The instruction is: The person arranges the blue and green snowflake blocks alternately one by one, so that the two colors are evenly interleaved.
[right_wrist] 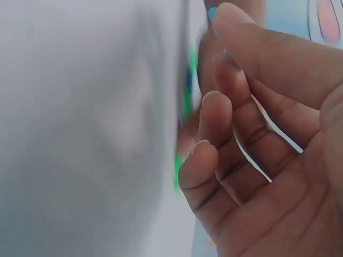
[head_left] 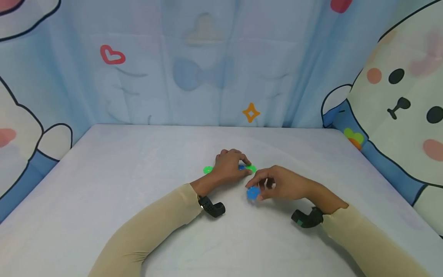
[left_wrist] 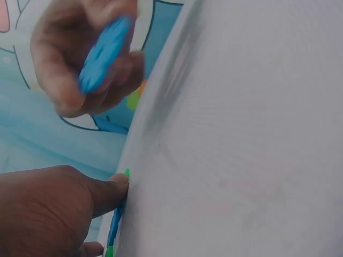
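Observation:
My right hand [head_left: 285,182] pinches a blue notched plastic disc [head_left: 253,193] between thumb and fingers, held up off the table. In the left wrist view this blue disc [left_wrist: 104,55] stands tilted on edge. My left hand [head_left: 230,167] lies over a flat row of green and blue discs, thumb and index finger gripping the green disc [head_left: 252,169] at its right end. Beside that sits a darker blue disc [head_left: 241,167], partly covered by the fingers. Another green disc [head_left: 208,169] shows left of the hand. The middle of the row is hidden under the palm.
A white-covered table [head_left: 173,154] spreads under both hands. Behind it hangs a light blue printed curtain [head_left: 155,77] with cartoon figures. Each wrist wears a black camera band, the left one [head_left: 212,207] close above the table.

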`<state>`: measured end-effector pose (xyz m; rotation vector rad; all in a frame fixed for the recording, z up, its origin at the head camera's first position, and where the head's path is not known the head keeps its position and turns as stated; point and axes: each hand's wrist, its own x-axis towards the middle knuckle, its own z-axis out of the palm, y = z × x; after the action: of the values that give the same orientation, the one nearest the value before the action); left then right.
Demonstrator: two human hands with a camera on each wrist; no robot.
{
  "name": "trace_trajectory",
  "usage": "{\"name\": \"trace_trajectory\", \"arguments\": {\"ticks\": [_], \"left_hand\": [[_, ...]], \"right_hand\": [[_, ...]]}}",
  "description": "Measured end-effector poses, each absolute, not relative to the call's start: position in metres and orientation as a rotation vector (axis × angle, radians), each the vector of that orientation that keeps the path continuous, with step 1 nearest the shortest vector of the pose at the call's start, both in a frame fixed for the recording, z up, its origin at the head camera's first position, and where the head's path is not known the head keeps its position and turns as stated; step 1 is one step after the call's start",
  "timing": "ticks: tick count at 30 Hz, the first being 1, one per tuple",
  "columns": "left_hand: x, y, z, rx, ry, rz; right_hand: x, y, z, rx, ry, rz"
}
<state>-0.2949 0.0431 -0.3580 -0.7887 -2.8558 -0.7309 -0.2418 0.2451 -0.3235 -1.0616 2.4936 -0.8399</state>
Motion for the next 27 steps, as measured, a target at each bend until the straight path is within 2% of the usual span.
{"name": "trace_trajectory", "arguments": {"ticks": [10, 16, 27], "left_hand": [[-0.298, 0.049, -0.361, -0.800, -2.849, -0.755], [-0.295, 0.055, -0.360, -0.804, -2.874, -0.734], [-0.295, 0.054, -0.359, -0.789, -2.880, -0.718]], "right_hand": [[-0.293, 0.288, -0.320, -0.757, 2.700, -0.889], [-0.302, 0.300, -0.332, -0.622, 2.740, -0.883], [-0.307, 0.296, -0.343, -0.616, 2.805, -0.826]]}}
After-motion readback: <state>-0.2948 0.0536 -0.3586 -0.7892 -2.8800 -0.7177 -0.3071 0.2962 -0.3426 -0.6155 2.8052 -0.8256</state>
